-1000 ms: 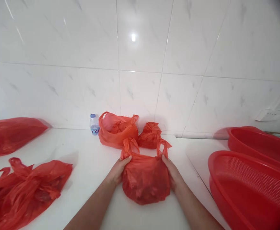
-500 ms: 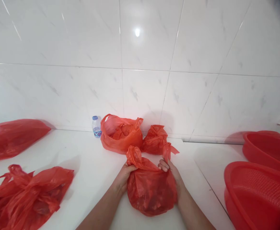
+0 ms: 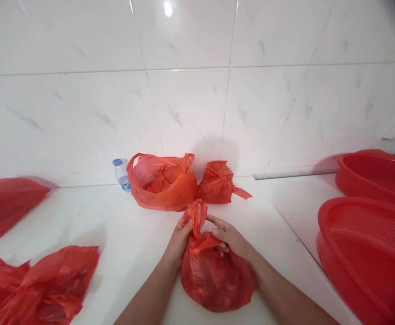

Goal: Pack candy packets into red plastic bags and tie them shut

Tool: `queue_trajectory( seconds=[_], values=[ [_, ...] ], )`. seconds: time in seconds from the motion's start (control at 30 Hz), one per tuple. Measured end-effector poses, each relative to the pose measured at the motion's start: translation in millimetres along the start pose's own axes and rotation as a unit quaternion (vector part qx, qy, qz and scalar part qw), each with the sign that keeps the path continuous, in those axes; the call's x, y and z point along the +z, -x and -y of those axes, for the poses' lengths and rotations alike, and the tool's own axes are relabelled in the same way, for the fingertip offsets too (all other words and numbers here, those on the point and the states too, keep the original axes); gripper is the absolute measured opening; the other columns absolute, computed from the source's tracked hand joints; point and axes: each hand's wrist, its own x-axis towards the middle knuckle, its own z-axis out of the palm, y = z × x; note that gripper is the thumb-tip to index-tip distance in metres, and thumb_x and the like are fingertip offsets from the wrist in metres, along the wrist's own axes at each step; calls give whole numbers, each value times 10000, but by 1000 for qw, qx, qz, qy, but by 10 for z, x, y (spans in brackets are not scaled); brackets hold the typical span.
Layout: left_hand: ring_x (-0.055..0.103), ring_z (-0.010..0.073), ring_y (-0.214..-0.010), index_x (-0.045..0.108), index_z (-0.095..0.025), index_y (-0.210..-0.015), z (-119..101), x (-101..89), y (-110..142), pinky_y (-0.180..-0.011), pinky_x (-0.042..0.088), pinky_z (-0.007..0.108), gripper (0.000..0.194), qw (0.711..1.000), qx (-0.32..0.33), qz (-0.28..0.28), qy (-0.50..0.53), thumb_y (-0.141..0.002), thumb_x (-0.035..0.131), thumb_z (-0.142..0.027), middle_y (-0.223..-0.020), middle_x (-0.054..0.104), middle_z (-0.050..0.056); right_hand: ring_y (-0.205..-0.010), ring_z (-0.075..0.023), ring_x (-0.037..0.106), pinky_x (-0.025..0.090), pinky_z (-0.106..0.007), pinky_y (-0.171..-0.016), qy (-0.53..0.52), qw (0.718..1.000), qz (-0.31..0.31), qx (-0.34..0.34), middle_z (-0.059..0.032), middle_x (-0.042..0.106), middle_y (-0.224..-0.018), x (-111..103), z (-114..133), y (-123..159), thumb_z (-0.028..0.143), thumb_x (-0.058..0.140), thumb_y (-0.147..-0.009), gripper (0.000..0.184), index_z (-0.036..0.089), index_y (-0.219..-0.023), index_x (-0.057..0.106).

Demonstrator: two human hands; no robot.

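A rounded, filled red plastic bag (image 3: 218,284) is bulging on the near side of the white table (image 3: 123,239), its body lying on the person's side of the fingers, its long axis running from there to a gathered neck (image 3: 198,216) that is pointing toward the far edge. The left hand (image 3: 179,241), the nearer to the neck, is pinching plastic between thumb and fingers. The right hand (image 3: 231,239) is lying over the bag's right side, index finger and thumb standing apart beside the neck; whether its curled fingers are gripping cannot be told. Beyond, an open orange-red plastic bag (image 3: 170,198) and a smaller crumpled red plastic bag (image 3: 214,189) are sitting near the far edge.
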Motion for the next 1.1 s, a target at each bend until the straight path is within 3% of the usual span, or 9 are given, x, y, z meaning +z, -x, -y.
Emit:
queue_trajectory(
  seconds=[0.07, 0.2, 0.33, 0.47, 0.53, 0.6, 0.7, 0.9, 1.1],
  values=[
    [674, 234, -676, 562, -223, -1094, -2, 55, 6, -679, 518, 377, 412, 999, -32, 30, -25, -751, 664, -426, -765, 705, 35, -358, -46, 263, 320, -183, -395, 21, 1000, 4, -8, 121, 396, -447, 50, -32, -2, 452, 666, -754, 633, 228, -1296, 429],
    [667, 242, -617, 579, -174, -1016, 55, 138, 9, -609, 522, 377, 383, 994, -40, 84, -50, -731, 686, -406, -707, 694, 67, -355, -39, 292, 311, -181, -382, 20, 998, -52, -22, 99, 425, -444, 55, -95, -38, 470, 688, -721, 375, 188, -938, 570],
    [672, 255, -810, 521, -207, -1109, 90, 154, 54, -728, 527, 381, 429, 992, -3, 69, -108, -735, 689, -333, -844, 697, 64, -334, -36, 269, 372, -202, -418, -26, 994, -109, -1, 109, 401, -412, -26, -111, -69, 486, 650, -751, 316, 191, -798, 546],
    [572, 288, -1088, 372, -266, -1334, 54, 173, 159, -935, 445, 405, 692, 973, 120, 34, -193, -725, 696, -335, -1214, 575, 93, -326, -59, 311, 355, -212, -401, -13, 990, -140, -9, 105, 406, -391, -52, -91, -70, 491, 621, -769, 302, 203, -794, 538],
    [440, 315, -1232, 408, -266, -1337, 37, 191, 198, -1025, 360, 402, 753, 947, 211, 6, -242, -667, 746, -327, -1331, 471, 94, -342, -72, 354, 316, -209, -386, 15, 987, -157, -19, 95, 418, -397, -25, -82, -60, 475, 623, -771, 287, 207, -770, 523],
    [383, 315, -1263, 559, -258, -1215, 31, 201, 208, -1055, 309, 392, 587, 914, 271, -26, -300, -662, 748, -311, -1325, 457, 85, -355, -72, 369, 278, -204, -380, 35, 986, -162, -30, 89, 437, -417, 2, -78, -47, 461, 625, -776, 276, 206, -771, 517],
    [474, 271, -1140, 699, -244, -890, 40, 176, 173, -1000, 344, 358, 145, 886, 281, -48, -365, -779, 629, -305, -1164, 543, 76, -350, -69, 356, 290, -205, -388, 36, 988, -150, -34, 90, 444, -418, -6, -79, -34, 469, 602, -795, 275, 204, -827, 535],
    [553, 211, -948, 627, -217, -809, 58, 25, 18, -886, 400, 310, 115, 935, 188, -90, -288, -817, 561, -311, -991, 618, 46, -370, -50, 313, 368, -209, -461, -70, 989, -131, -21, 75, 511, -501, -109, -8, 0, 408, 635, -775, 254, 212, -924, 572],
    [577, 162, -837, 507, -214, -816, 48, -18, -41, -777, 444, 274, 116, 979, 113, -46, -161, -797, 586, -295, -1000, 629, 18, -459, -100, 431, 367, -240, -524, -100, 986, -131, 2, 54, 431, -460, -161, 36, 38, 567, 556, -780, 390, 183, -779, 627]
  ],
)
